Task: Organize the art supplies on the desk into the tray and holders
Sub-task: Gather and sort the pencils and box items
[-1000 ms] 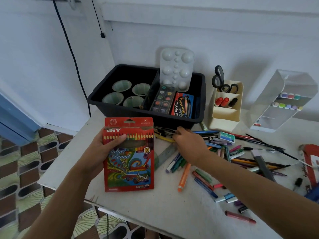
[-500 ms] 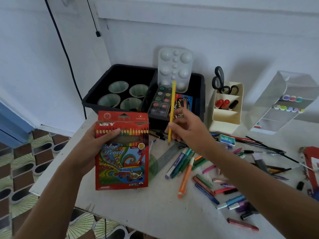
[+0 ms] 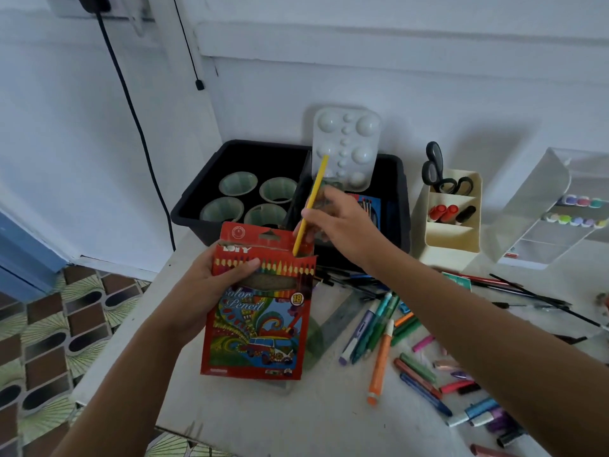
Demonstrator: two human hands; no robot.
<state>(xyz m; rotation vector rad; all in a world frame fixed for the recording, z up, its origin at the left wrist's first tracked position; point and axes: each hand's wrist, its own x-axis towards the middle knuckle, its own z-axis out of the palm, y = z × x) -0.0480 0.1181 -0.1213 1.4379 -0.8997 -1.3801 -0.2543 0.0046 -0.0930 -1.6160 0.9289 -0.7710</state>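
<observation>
Yellow pencil [image 3: 316, 186], pinched in my right hand [image 3: 342, 222], has its tip at the mouth of the colour pencil box [image 3: 260, 324] gripped in my left hand [image 3: 211, 291], and I reckon its slant could snag the flap or miss

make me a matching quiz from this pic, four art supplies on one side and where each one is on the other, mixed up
Things:
1. yellow pencil
2. scissors
3. white palette
4. orange marker

Places:
a. lying loose on the desk
b. standing in the cream holder
c. propped upright in the black tray
d. pinched in the right hand, tip at the pencil box's open top

Pairs: 1-d, 2-b, 3-c, 4-a
</observation>
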